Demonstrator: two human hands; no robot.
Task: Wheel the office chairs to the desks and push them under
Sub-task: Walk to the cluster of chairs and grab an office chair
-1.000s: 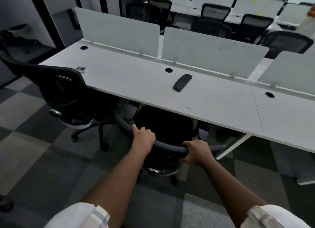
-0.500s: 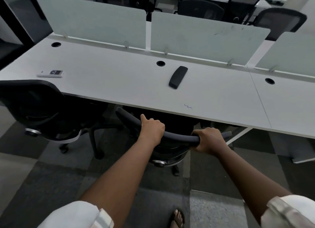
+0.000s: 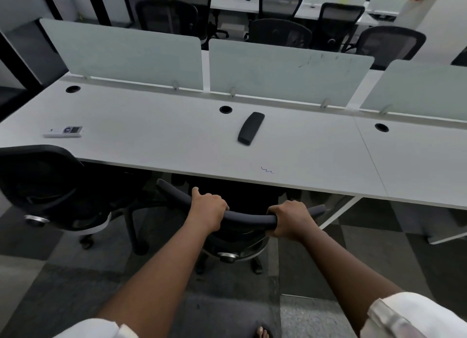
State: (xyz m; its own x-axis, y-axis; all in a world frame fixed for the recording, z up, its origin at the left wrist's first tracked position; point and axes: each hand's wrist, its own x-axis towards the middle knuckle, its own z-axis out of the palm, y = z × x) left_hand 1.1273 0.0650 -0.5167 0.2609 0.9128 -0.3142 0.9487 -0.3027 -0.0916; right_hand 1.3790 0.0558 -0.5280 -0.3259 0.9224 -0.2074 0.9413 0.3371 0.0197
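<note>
A black office chair (image 3: pixel 249 217) stands in front of me with its seat tucked under the long white desk (image 3: pixel 177 145). My left hand (image 3: pixel 208 209) and my right hand (image 3: pixel 290 219) both grip the curved top rail of its backrest, about a hand's width apart. The chair's base and castors show below the backrest. A second black office chair (image 3: pixel 48 186) stands to the left, its seat partly under the same desk.
On the desk lie a black armrest pad (image 3: pixel 251 127) and a white remote (image 3: pixel 64 132). Frosted divider panels (image 3: pixel 126 52) line the desk's far edge. Several more chairs (image 3: pixel 280 33) stand at desks behind. A white desk leg (image 3: pixel 338 212) slants down at the right.
The chair has rolled forward, its seat going further under the desk. I have stepped closer with both hands still on the backrest rail.
</note>
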